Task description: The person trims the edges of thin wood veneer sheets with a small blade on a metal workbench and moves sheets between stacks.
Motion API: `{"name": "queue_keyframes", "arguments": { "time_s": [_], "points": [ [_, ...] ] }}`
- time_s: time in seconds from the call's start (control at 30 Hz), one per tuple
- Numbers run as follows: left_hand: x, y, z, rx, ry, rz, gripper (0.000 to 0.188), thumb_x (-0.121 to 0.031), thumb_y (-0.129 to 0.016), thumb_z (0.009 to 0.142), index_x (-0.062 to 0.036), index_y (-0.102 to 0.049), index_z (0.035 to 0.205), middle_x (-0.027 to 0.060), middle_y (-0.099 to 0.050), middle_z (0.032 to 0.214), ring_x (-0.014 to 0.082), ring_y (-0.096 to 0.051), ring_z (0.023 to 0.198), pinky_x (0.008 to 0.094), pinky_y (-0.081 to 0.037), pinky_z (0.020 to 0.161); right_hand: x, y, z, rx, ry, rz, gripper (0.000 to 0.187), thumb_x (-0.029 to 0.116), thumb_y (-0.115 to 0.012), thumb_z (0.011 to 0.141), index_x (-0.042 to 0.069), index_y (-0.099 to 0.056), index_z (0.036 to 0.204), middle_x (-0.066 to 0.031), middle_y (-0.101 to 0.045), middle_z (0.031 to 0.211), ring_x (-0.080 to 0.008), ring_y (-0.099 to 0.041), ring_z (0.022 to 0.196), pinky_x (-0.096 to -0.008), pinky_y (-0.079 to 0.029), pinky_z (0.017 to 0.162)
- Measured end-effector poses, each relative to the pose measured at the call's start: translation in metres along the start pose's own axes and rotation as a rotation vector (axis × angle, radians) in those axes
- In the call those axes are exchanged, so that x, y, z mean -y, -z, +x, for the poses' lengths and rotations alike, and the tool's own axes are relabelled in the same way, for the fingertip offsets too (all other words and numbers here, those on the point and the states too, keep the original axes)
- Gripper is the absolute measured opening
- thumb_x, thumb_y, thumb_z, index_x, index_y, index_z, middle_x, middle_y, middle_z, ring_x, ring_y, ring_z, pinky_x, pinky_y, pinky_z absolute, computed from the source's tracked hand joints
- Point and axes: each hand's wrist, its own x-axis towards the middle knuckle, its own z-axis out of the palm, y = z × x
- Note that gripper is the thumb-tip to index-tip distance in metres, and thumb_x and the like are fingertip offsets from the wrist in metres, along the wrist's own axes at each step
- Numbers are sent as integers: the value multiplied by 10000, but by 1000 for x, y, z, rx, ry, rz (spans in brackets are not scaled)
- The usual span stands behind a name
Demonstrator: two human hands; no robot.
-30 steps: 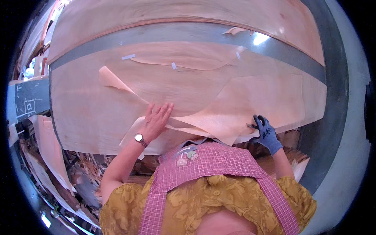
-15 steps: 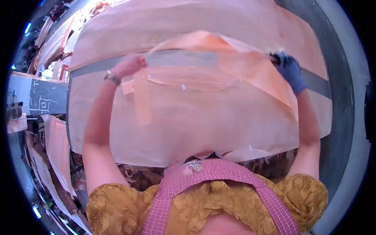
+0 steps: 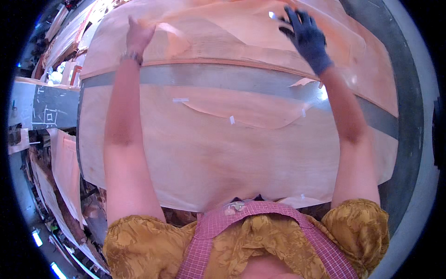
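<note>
A thin pinkish veneer sheet (image 3: 223, 153) lies across the table in front of me, with a curved patch (image 3: 251, 109) along its far edge. White tape pieces (image 3: 232, 120) sit along that patch. Beyond a grey strip lies a far veneer sheet (image 3: 213, 51), its top layer wavy and partly see-through. Over its left part reaches my left hand (image 3: 139, 35), bare, slightly blurred, fingers stretched out and apart. My right hand (image 3: 306, 39), in a dark blue-grey glove, is spread above the right part. A small white piece (image 3: 272, 15) shows at its fingertips.
The grey table surface (image 3: 186, 78) shows between the two sheets. A small veneer scrap (image 3: 303, 82) lies by my right forearm. At left stand a dark board with white markings (image 3: 53, 107) and hanging veneer pieces (image 3: 65, 158). Grey floor (image 3: 409, 116) runs along the right.
Both hands have moved away from me, over the far sheet. The loose veneer that stretched between them has left them and lies on the far side. Both hands have opened.
</note>
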Motion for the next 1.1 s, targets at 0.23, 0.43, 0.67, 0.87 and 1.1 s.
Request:
{"name": "queue_keyframes", "arguments": {
  "time_s": [0.23,0.43,0.67,0.87,1.1],
  "points": [
    [68,-45,-172,554,-52,344,459,-73,-524,854,-62,-484,1311,203,-509,1354,358,-533,1214,466,-437,1008,-45,72,-299,847,-544,-85,396,124,-497,937,93,-540,1329,-175,-517,1368,-346,-517,1224,-442,-435,1017],
    [72,-51,-188,491,-326,304,368,-25,-539,830,-110,-547,1189,110,-575,1215,288,-553,1119,452,-438,918,-100,131,-403,929,-445,-38,448,151,-478,960,142,-458,1407,-147,-518,1364,-328,-494,1232,-421,-444,1014],
    [67,1,-206,363,-455,507,212,-96,-624,806,-116,-642,1016,86,-609,1037,279,-579,938,440,-439,814,-92,178,-406,793,-429,-130,298,152,-603,896,122,-583,1192,-108,-617,1158,-329,-579,1052,-418,-520,849],
    [84,55,-262,150,-469,296,254,-73,-621,815,-30,-598,1064,148,-607,1209,325,-578,1066,456,-442,932,-32,260,-429,591,-460,-161,301,130,-671,841,111,-615,1137,-96,-618,1147,-314,-575,1062,-413,-510,881],
    [126,129,-373,305,-500,302,285,-62,-597,858,-23,-575,1140,194,-617,1195,334,-576,1118,467,-436,975,27,341,-486,756,-487,-50,298,143,-661,838,120,-620,1132,-112,-606,1167,-335,-562,1077,-443,-497,904]
  ]
}}
